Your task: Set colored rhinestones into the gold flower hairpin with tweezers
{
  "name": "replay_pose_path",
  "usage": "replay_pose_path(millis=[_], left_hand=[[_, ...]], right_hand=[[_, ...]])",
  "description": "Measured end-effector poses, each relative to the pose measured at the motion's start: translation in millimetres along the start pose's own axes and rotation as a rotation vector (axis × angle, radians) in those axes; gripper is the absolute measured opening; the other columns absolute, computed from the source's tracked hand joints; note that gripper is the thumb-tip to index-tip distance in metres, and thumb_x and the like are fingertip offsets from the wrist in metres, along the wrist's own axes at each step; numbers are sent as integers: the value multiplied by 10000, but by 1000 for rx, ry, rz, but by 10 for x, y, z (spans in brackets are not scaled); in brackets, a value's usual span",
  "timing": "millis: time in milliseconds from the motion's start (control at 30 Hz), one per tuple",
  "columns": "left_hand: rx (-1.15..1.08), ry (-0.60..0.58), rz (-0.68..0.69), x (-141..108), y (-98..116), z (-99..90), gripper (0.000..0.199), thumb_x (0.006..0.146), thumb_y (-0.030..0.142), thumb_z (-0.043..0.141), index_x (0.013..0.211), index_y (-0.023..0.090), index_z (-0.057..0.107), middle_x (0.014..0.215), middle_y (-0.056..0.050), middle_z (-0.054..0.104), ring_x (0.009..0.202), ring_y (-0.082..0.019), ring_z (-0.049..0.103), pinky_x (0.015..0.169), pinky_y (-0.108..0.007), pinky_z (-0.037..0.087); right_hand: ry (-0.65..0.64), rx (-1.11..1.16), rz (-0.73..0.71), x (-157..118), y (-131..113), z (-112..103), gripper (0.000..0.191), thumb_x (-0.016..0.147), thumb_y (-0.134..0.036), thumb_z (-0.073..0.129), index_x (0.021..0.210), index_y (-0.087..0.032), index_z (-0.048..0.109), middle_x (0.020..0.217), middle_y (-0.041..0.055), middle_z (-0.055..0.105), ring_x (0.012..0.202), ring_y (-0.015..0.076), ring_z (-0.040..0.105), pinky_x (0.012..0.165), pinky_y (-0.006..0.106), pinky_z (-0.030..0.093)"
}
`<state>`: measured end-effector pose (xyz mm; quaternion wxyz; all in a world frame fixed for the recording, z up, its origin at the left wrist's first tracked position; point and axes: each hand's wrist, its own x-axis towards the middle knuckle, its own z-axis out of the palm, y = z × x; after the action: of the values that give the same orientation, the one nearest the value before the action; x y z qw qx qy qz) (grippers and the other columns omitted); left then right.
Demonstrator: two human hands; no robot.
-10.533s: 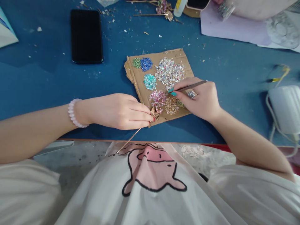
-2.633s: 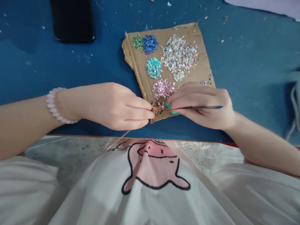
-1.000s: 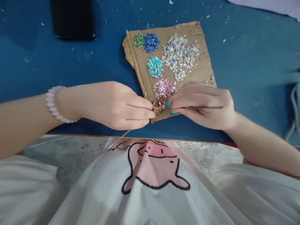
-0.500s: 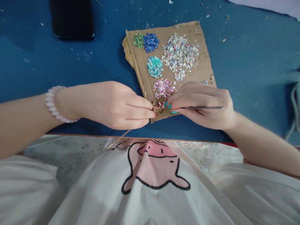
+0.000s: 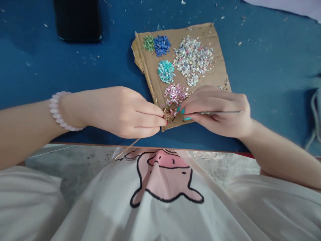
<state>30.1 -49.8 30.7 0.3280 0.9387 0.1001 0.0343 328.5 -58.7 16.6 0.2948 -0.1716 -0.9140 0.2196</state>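
My left hand (image 5: 125,112) is closed, pinching a gold hairpin whose openwork ornament (image 5: 169,113) shows at the fingertips with pink bits on it. The hairpin's thin gold stem (image 5: 127,149) slants out below the hand. Close by on the right, my right hand (image 5: 215,112) is closed around slim metal tweezers (image 5: 220,112); their tips are hidden by the fingers beside the ornament. Both hands work over the near edge of a cardboard piece (image 5: 155,87). Just beyond the fingertips lies a pile of pink chips (image 5: 175,93).
On the cardboard are piles of turquoise chips (image 5: 166,71), blue chips (image 5: 162,46), green chips (image 5: 148,43) and pearly white chips (image 5: 193,58). A black phone (image 5: 77,20) lies at the back left of the blue table (image 5: 30,67). A pale sheet (image 5: 288,6) covers the far right corner.
My right hand has tilted the tweezers slightly, their back end rising a little and shifting right. The left hand and the hairpin stay almost still.
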Motion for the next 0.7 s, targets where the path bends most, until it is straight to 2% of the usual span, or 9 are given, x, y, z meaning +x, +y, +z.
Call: replay_pose_path(millis=[200,400,600,700], left_hand=[[5,-17,-5,-3,-10,3,502,1169,276,334,1092,174,819,1282,-101,834,1348,-210,730,1132,-439,650],[91,-55,29,-7,-7,4,529,1170,236,291,1161,187,817,1306,-106,827,1403,-226,705,1154,-473,642],[158,-20,81,-11,-8,14,513,1158,196,322,1156,241,833,1297,-70,837,1405,-219,717,1131,-432,666],[150,-18,82,-12,-9,11,499,1154,191,339,1147,241,836,1297,-73,837,1405,-216,717,1143,-421,661]], right_hand=[[-4,-19,7,-2,7,3,117,1045,-149,672,1101,-240,719,1029,58,849,992,191,826,925,367,688],[9,-8,-17,11,9,8,172,1012,-108,700,1103,-253,712,1013,48,834,962,195,818,898,376,693],[-10,-7,-23,9,12,13,180,1005,-73,696,1111,-219,702,1019,90,831,962,212,821,895,382,685],[1,0,-8,12,7,12,170,1004,-89,704,1095,-233,701,1026,73,829,963,211,823,897,379,689]])
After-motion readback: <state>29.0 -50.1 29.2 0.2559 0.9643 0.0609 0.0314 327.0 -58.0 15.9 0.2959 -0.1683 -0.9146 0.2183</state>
